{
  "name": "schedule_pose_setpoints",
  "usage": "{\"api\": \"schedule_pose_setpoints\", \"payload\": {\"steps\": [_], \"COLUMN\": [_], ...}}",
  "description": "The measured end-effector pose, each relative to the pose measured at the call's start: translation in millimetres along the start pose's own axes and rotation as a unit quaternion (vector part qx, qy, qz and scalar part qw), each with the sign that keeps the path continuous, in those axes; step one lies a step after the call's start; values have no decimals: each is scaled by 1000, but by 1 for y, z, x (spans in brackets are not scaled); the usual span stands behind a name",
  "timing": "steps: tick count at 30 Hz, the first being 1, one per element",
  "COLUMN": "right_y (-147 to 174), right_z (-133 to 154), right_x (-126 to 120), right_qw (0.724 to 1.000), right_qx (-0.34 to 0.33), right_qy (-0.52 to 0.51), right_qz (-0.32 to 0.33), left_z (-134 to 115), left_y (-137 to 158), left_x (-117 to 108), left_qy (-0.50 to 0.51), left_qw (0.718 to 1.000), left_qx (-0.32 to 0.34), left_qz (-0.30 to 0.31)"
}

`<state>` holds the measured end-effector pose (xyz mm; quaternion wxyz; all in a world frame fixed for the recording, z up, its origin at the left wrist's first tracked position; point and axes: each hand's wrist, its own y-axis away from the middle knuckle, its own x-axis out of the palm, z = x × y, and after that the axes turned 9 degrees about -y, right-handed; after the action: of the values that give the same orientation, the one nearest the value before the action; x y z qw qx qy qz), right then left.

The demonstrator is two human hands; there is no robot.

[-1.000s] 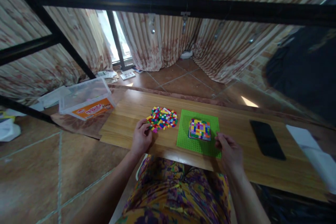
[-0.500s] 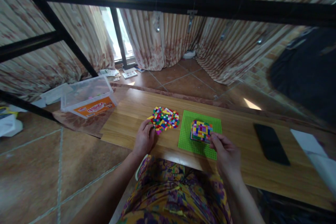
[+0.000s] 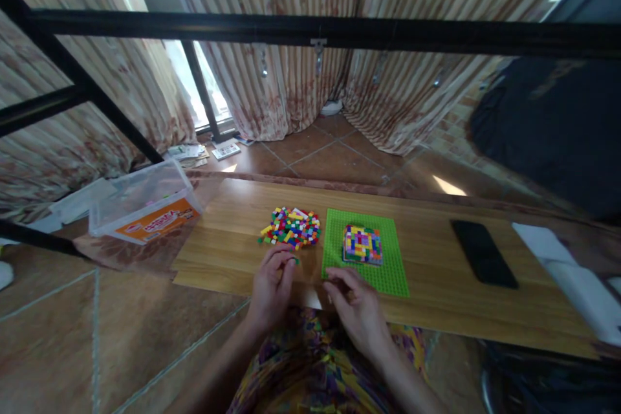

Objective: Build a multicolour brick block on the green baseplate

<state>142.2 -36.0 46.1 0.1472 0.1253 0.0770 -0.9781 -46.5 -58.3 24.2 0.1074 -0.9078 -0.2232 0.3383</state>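
Note:
A small green toy brick [image 3: 295, 261] shows at the fingertips of my left hand [image 3: 272, 284], which is pinched just in front of the loose pile. That pile of toy bricks [image 3: 295, 228], in many colours, lies on the wooden table [image 3: 218, 239]. To its right is a green studded baseplate [image 3: 395, 275]. A layered block of multicoloured bricks [image 3: 363, 244] stands on the plate. My right hand [image 3: 356, 304] hovers over the plate's near left corner, thumb and forefinger apart, with nothing visible between them.
A clear plastic box [image 3: 145, 204] with an orange label stands on the floor beyond the table's left end. A black phone-like slab [image 3: 484, 253] and white paper [image 3: 557, 265] lie at the right. A black metal bar [image 3: 272, 27] crosses ahead, before striped curtains [image 3: 291, 90].
My right hand has left the brick block and moved left, toward my left hand. My left hand has drawn back from the pile with a green brick. The view has shifted slightly.

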Motion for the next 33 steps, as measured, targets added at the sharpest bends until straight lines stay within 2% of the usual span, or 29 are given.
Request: {"api": "schedule_pose_setpoints", "payload": {"steps": [4, 9, 13, 17, 21, 24, 26, 29, 33], "right_y": [2, 4, 8, 6, -8, -25, -36, -49, -62], "right_z": [0, -6, -7, -7, -14, -24, -31, -37, -36], "right_x": [4, -2, -7, -14, -38, -64, -80, -93, -91], "right_qw": [997, 992, 990, 990, 984, 974, 967, 966, 954], "right_qx": [-60, -106, -106, -101, -49, 6, 19, 15, 3], "right_qy": [39, 74, 89, 83, 85, 70, 67, 113, 221], "right_qz": [8, -9, -33, -62, -148, -214, -245, -233, -204], "left_z": [-30, -43, -47, -50, -40, -19, -3, 19, 39], "left_y": [16, 20, 18, 15, 7, -1, -6, -13, -19], "left_x": [18, 36, 44, 47, 38, 21, 8, -9, -20], "left_qy": [104, 173, 185, 183, 133, 56, 8, -60, -111], "left_qw": [990, 967, 960, 965, 982, 997, 1000, 997, 989], "left_qx": [-70, -145, -161, -131, -92, -37, -5, 27, 33], "left_qz": [70, 114, 132, 137, 95, 35, 4, -32, -93]}}
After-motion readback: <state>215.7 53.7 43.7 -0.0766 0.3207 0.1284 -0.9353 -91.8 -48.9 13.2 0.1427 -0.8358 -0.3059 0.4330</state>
